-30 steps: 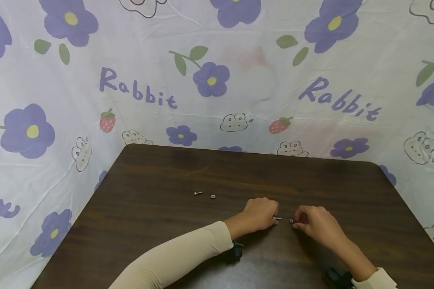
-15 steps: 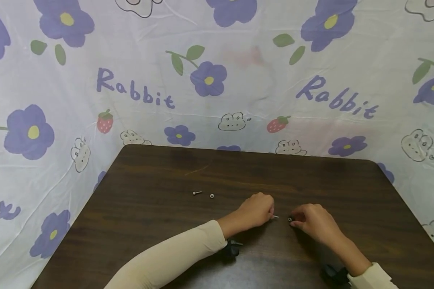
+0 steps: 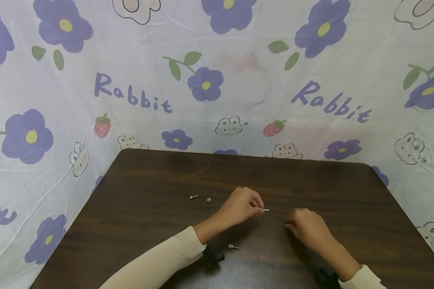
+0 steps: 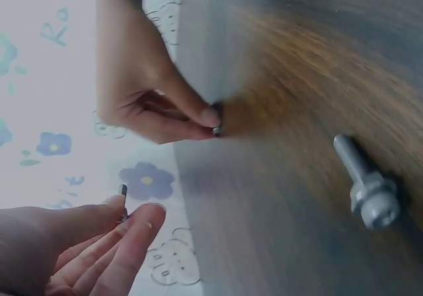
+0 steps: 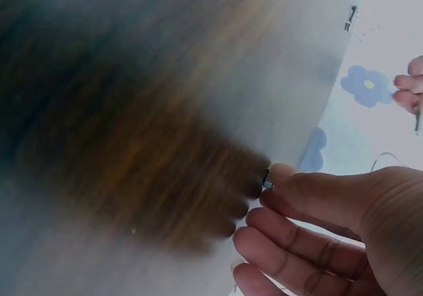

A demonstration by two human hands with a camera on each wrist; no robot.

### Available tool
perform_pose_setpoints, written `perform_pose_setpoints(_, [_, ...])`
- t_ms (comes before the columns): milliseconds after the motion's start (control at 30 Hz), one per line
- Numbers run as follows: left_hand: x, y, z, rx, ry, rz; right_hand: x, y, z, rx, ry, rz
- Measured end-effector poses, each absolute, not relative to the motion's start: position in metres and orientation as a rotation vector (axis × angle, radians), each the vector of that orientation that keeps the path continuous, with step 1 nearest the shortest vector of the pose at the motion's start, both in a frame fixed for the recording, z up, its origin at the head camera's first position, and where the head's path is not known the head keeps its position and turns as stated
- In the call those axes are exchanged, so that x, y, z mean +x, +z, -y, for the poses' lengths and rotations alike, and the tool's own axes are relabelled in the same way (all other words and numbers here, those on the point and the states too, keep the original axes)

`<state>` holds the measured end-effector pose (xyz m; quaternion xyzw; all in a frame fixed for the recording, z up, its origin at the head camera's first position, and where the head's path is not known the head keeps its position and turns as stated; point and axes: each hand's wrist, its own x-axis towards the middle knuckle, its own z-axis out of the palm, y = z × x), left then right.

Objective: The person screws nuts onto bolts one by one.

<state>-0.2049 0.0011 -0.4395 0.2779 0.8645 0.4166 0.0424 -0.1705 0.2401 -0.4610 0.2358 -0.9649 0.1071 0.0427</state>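
In the head view my left hand (image 3: 241,205) pinches a small silver bolt (image 3: 266,210) between thumb and fingertips, its shank pointing right. The left wrist view shows the same bolt (image 4: 123,191) standing out past the thumb, its head hidden by the fingers. My right hand (image 3: 308,225) is low over the table to the right, thumb and forefinger pinching a small nut. From the right wrist view only an edge of that nut (image 5: 267,180) shows at the fingertips. Bolt and nut are apart, with a gap between the hands.
On the dark wooden table (image 3: 159,172) lie another bolt (image 3: 194,197) and a loose nut (image 3: 209,200), left of the hands. Nearer the front lies a bolt with a nut on it (image 3: 233,247), close to the left wrist. A flower-printed cloth (image 3: 238,96) hangs behind the table.
My left hand has moved left and away from the right hand, bolt still pinched. The right fingers have closed further round the nut. The bolt with a nut near the left wrist has come into full view.
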Motion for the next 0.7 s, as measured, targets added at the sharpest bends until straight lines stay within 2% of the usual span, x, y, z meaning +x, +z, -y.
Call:
perform_pose_setpoints(367, [-0.200, -0.436, 0.039, 0.711, 1.790, -2.308, -0.169, -0.461, -0.234, 0.768, 0.231, 2.957])
perform_pose_setpoints(700, [-0.199, -0.440, 0.059, 0.667, 2.002, -2.086, -0.174, -0.459, -0.233, 0.850, 0.224, 2.968])
